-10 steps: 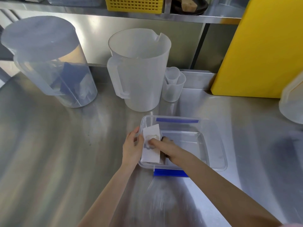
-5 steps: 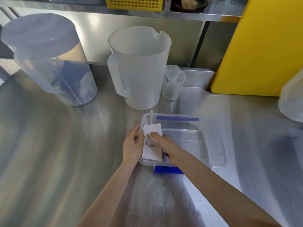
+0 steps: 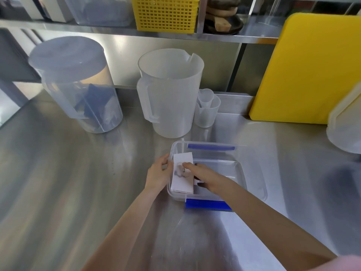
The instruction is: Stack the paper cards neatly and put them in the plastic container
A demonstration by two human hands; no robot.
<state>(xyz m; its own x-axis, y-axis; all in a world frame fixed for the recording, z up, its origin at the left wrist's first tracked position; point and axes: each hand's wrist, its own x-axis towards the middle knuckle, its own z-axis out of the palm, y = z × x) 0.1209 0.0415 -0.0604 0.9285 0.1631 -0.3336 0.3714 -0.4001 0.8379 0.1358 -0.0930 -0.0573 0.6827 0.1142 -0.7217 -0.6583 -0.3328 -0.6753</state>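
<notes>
White paper cards (image 3: pixel 182 174), a squared stack, sit in the left end of the clear plastic container (image 3: pixel 252 173), long edges roughly along its left wall. A second ago the stack looked tipped up, near edge lifted; now it lies flatter and lower, so you've about seated it. Placement is nearly done, not released yet.

Your right hand (image 3: pixel 205 176) reaches in over the near rim, fingertip pressing on the top card beside a small printed word. Its other fingers curl down along the stack's right edge, over something dark I can't make out. Call it a light pinch-and-press on the stack, not a full grip. Your left hand (image 3: pixel 159 174) is outside the left wall, fingers bent against the rim, touching the stack's left edge. It's steadying; whether it truly grips the cards or only the wall, I can't tell.

The container rests on the steel counter (image 3: pixel 78 192), blue clip (image 3: pixel 208 205) at the near side, another at the far. A big frosted jug (image 3: pixel 169 92) stands just behind, well clear.

Judgement: check edges flush, then let go. Risk is the top card sliding as your finger lifts.
</notes>
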